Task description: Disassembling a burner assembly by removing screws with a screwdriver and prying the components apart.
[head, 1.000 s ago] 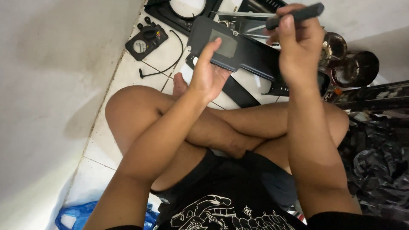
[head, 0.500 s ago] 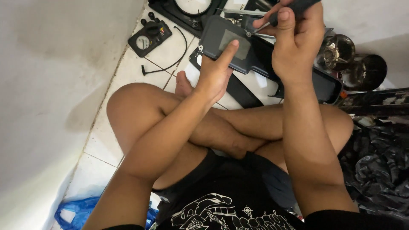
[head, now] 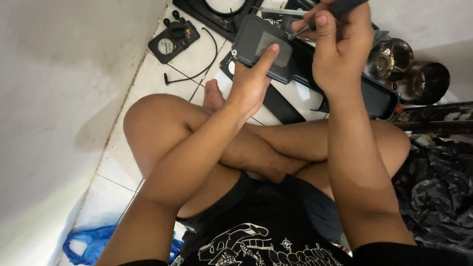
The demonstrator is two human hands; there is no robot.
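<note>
I sit cross-legged on a white tiled floor. My left hand grips a dark grey flat device cover from below, thumb laid across its face. My right hand is closed around a dark-handled screwdriver, whose metal tip touches the cover's upper right part. The handle's top runs out of the frame.
A black multimeter with a loose black lead lies on the tiles at upper left, next to a white wall. Black panels lie beneath my hands. Two round metal pots stand at right; black plastic sheeting and a blue bag lie low.
Both hands and the cover sit higher in the view. The screwdriver has tilted from lying across my fist to pointing down, its tip now on the cover.
</note>
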